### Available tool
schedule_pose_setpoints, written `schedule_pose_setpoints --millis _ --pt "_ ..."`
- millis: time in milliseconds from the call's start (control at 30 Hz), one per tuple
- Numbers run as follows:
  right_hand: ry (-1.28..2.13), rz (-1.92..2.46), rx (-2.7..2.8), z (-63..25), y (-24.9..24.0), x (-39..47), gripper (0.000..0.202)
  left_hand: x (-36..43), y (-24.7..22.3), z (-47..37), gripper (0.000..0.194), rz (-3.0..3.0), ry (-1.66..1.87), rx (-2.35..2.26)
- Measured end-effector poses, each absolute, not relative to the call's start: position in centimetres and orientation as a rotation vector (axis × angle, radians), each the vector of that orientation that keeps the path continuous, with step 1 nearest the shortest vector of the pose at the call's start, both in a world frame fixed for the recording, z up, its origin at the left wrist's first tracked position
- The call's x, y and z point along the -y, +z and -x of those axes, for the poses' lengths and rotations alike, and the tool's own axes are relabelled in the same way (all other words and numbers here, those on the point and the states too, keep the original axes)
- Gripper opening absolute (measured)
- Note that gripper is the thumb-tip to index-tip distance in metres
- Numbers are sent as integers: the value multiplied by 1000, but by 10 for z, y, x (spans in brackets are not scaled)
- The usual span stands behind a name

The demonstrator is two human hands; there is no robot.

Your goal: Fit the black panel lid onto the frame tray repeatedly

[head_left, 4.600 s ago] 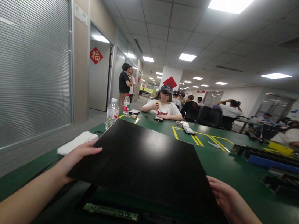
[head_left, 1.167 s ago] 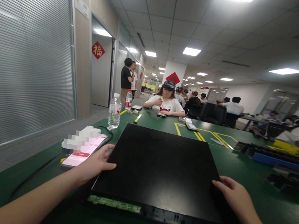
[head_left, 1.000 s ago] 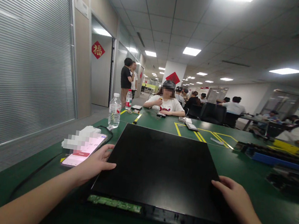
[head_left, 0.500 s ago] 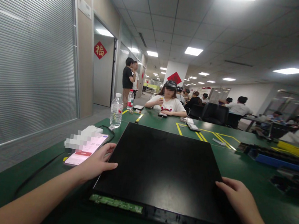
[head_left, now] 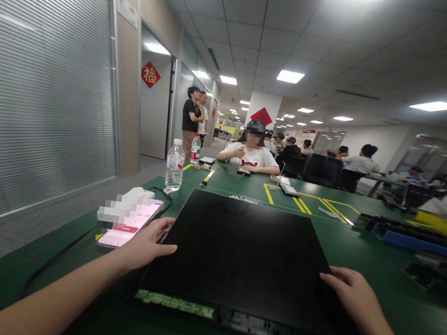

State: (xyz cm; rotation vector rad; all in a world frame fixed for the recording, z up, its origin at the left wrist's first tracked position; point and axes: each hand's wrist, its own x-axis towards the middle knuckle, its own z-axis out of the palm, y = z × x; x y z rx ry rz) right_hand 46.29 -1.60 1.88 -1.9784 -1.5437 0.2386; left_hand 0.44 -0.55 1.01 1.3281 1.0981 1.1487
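Observation:
A large black display panel [head_left: 244, 253] lies in front of me, its dark face turned up. Along its near edge shows a narrow green circuit board [head_left: 175, 303]. My left hand [head_left: 152, 243] grips the panel's left edge, thumb on top and fingers curled at the side. At the right edge, my right hand [head_left: 350, 290] holds on the same way, with its fingertips partly hidden behind the panel. Whether the panel's underside touches the table cannot be made out.
The green table [head_left: 368, 260] carries a lit phone [head_left: 131, 229], a water bottle [head_left: 174, 166] and a black cable [head_left: 56, 258] on the left. Dark strips and a blue piece [head_left: 416, 243] lie at right. A person [head_left: 256, 153] sits opposite, working on a small device.
The panel's far edge has dropped slightly, uncovering a pale patch on the table behind it. The glare on its face has faded. Both hands keep their grip.

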Motion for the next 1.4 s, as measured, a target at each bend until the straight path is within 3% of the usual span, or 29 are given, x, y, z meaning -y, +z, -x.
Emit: schedule_pose_setpoints --millis 833,1400 --pt "426 1918 1545 -460 19 19 28 7 10 -3 59 -1341 1108 -1099" --pt "218 1960 1569 -464 12 14 30 -2 -3 5 58 -1445 1084 -1316"
